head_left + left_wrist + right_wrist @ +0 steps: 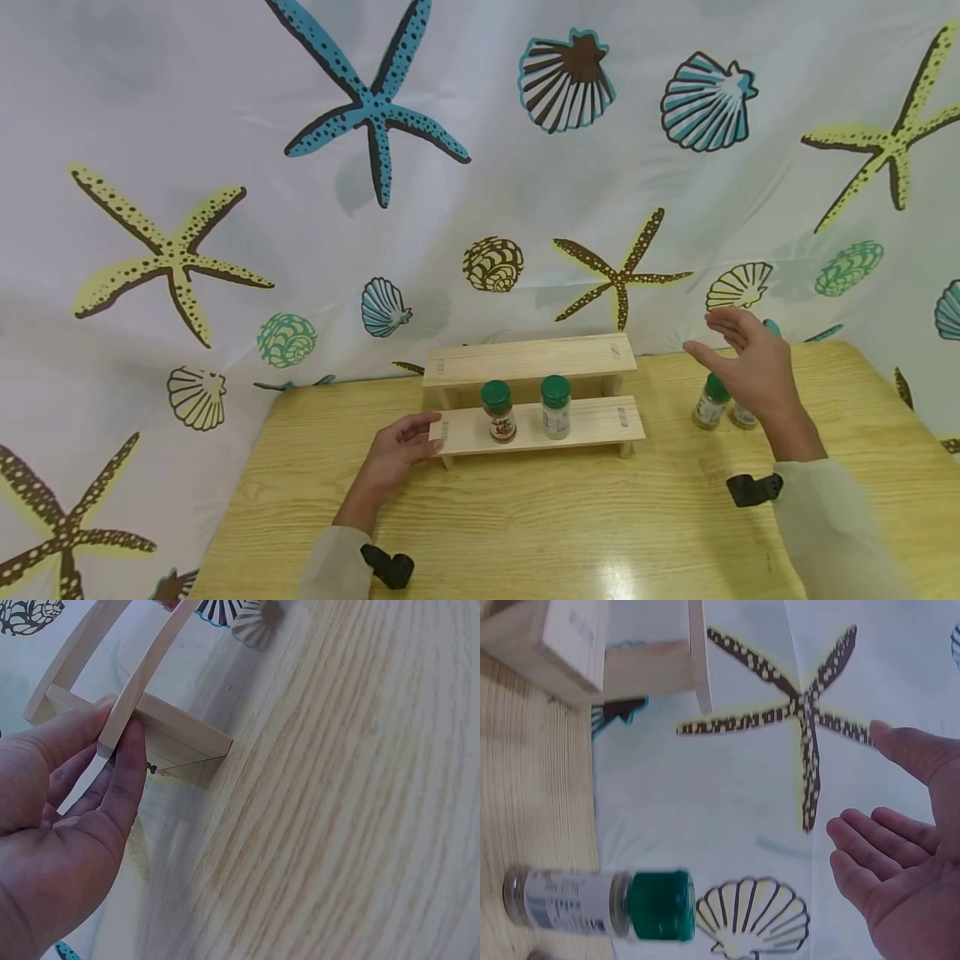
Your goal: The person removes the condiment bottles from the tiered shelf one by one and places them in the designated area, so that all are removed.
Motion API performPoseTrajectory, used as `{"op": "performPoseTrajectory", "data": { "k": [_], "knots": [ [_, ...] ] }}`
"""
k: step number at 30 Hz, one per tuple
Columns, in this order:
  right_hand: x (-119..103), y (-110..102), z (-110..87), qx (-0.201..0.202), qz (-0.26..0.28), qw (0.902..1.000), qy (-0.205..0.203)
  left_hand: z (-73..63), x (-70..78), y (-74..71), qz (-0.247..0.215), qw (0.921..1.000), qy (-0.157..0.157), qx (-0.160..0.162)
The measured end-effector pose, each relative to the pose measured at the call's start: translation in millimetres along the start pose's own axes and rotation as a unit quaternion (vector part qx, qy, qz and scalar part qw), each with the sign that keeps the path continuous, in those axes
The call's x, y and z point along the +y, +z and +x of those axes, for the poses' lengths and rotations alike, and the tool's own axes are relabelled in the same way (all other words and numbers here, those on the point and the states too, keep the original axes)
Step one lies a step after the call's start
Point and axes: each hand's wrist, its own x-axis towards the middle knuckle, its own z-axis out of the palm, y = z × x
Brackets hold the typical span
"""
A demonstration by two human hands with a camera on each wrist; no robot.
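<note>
Rack (528,425) stood on table (525,525): pale wood, two-tiered, two green-capped jars (556,408) upright on lower tier. Left hand (396,452) pinched that tier's left end, thumb against fingers; right hand (756,371), holding nothing, was raised near two further jars (709,406).

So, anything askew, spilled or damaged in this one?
Nothing stands out: two green-capped spice jars stand upright on the wooden two-tier rack's lower shelf, two more jars on the table, with no spill or damage visible. The right hand partly hides one.
</note>
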Motion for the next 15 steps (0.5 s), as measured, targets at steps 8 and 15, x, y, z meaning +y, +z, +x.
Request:
{"op": "performPoseTrajectory", "data": {
  "k": [8, 15],
  "knots": [
    [-19, 33, -5.2, -0.024, -0.004, 0.9990, -0.039, 0.8, 0.7, -0.4, -0.003, 1.0000, 0.001, 0.000],
    [-29, 57, -11.1, -0.067, 0.008, 0.9960, -0.058, 3.3, -1.9, -0.9, 0.007, 0.9998, -0.009, 0.019]
  ]
}}
